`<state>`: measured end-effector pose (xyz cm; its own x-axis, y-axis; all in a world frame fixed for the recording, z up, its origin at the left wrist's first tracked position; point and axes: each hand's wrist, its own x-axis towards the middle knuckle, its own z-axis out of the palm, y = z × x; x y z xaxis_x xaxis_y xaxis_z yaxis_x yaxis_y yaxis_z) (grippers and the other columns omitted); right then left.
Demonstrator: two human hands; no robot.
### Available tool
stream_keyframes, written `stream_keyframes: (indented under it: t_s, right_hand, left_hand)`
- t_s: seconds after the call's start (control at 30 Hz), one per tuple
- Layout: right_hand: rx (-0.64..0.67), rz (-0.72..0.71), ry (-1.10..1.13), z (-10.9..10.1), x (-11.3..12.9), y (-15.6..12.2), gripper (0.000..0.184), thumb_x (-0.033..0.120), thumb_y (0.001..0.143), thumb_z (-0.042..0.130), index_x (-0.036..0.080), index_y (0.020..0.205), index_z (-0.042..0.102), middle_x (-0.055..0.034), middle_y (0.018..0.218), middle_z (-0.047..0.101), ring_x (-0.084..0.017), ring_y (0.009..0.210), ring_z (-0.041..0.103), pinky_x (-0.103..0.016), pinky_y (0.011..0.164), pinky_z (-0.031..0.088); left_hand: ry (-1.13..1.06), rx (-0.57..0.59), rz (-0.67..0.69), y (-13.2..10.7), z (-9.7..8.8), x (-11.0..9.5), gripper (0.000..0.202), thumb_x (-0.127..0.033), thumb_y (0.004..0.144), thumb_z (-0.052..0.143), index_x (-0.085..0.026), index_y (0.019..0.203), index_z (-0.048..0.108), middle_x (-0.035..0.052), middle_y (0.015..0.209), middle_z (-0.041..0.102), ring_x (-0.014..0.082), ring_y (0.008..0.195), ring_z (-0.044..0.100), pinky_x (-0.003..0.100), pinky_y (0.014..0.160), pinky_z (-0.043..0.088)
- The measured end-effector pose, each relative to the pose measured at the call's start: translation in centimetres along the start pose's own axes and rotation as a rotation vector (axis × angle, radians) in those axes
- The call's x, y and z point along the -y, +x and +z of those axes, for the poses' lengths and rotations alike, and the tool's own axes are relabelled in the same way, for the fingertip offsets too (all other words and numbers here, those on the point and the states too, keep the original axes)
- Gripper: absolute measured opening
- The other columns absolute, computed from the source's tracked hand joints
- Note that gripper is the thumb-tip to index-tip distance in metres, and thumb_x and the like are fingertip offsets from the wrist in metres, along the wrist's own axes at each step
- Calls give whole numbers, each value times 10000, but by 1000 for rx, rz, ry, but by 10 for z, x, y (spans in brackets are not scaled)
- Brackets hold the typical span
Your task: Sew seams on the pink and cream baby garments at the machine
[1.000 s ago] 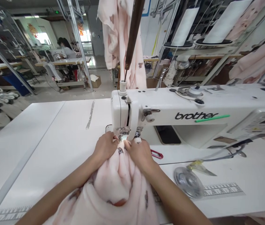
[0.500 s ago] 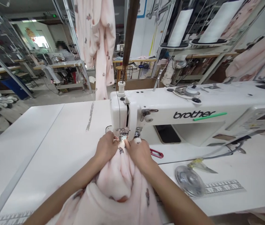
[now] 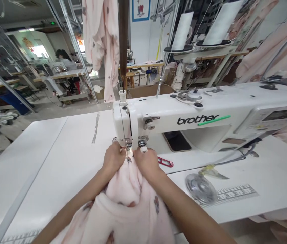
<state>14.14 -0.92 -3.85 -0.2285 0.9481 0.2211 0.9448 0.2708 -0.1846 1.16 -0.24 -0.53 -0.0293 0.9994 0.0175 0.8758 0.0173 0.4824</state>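
A wide white tabletop (image 3: 57, 159) carries one white sewing machine (image 3: 209, 118), its head standing at the middle of the view with the presser foot (image 3: 128, 147) at the left end. One pale pink fleece garment (image 3: 125, 206), printed with small brown figures, lies bunched up from the near edge of the tabletop to the foot, its leading fold pushed right under the needle area. The left hand (image 3: 113, 159) pinches the fabric just left of the foot, fingers curled shut on it; the right hand (image 3: 147, 162) grips the same fold just right of the foot, also closed on the cloth. Both sets of fingertips sit very close to the needle, so a slip forward could plausibly bring a finger under it, and the thick bunched pile could likely drag or pucker if the fold shifts between the two hands. On the tabletop to the right lie one round clear disc (image 3: 201, 188) and one red clip (image 3: 166, 162), both apart from the hands. Two large thread cones (image 3: 182, 27) stand behind the machine
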Motion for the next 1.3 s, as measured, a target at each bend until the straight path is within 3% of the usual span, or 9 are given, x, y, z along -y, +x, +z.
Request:
stream_keyframes:
  t_s: [0.4,0.7,0.83,0.93,1.3]
  right_hand:
    - [-13,26,31,2,0,2,186,72,821,484,96,744,652,-136,683,636,-212,632,609,-255,486,338]
    - [-68,40,184,0,-4,-1,137,123,836,509,126,783,634,-102,732,647,-218,673,615,-264,538,350]
    - [-119,-1,319,-5,-13,-11,247,189,935,379,156,839,603,-30,674,634,-168,622,597,-242,572,370]
    - [-142,2,388,-7,-17,-12,312,159,949,289,155,821,573,-34,700,634,-166,644,592,-238,594,377]
    - [-130,47,453,-5,-16,-9,267,132,910,310,152,814,557,-68,743,633,-200,695,586,-260,614,361]
  left_hand:
    - [-115,38,92,2,-4,4,188,-189,767,488,-159,898,619,70,889,655,220,875,597,282,712,422]
    - [-138,3,109,2,-3,9,197,-140,751,463,-173,860,624,46,853,646,190,813,589,264,685,400]
    - [-141,-1,118,2,-4,11,177,-151,749,474,-175,849,619,47,857,644,189,811,585,263,680,398]
    - [-147,6,123,3,-4,11,172,-148,749,474,-184,838,617,41,851,645,185,805,587,257,677,397]
    - [-131,31,104,5,-2,13,183,-128,735,470,-158,842,614,55,865,653,183,819,588,253,687,390]
